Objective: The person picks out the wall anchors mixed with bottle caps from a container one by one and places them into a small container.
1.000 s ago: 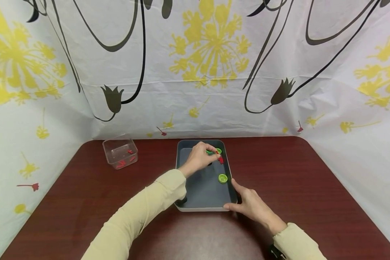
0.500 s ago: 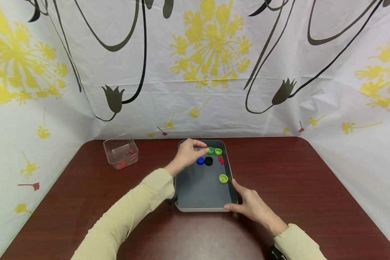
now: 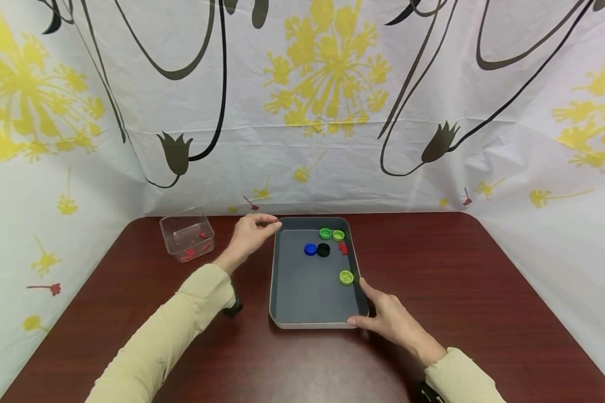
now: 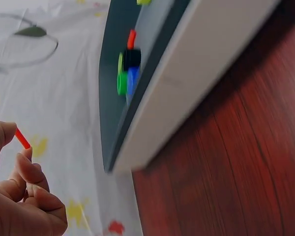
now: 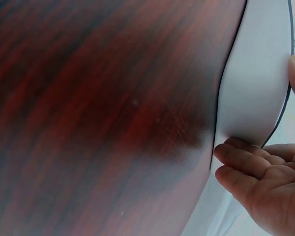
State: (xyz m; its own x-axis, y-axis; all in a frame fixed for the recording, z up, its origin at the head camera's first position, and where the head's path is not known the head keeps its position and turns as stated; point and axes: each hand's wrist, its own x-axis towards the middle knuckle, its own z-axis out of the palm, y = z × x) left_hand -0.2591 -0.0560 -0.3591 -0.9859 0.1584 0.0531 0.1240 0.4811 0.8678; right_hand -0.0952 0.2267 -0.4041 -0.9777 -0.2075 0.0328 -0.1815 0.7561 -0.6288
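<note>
In the head view my left hand (image 3: pixel 247 238) is raised just off the tray's far left corner. Between thumb and index finger it pinches a small red stick (image 4: pixel 22 138), clear in the left wrist view. My right hand (image 3: pixel 390 319) holds the near right corner of the grey tray (image 3: pixel 312 296), thumb on the front edge and fingers along the side. Inside the tray lie a green cap (image 3: pixel 325 234), a lime cap (image 3: pixel 338 235), a blue cap (image 3: pixel 310 249), a black cap (image 3: pixel 324 250) and another lime cap (image 3: pixel 346 277). Red sticks (image 3: pixel 343 248) lie by the right wall.
A clear plastic box (image 3: pixel 167 238) stands at the far left of the dark red wooden table (image 3: pixel 408 246), with several red pieces (image 3: pixel 187 254) in it. A white cloth (image 3: pixel 282 190) with printed flowers hangs behind the table and at both sides.
My left hand has moved left from over the caps to outside the tray, carrying the red stick towards the plastic box. The blue and black caps are now uncovered. My right hand stays put.
</note>
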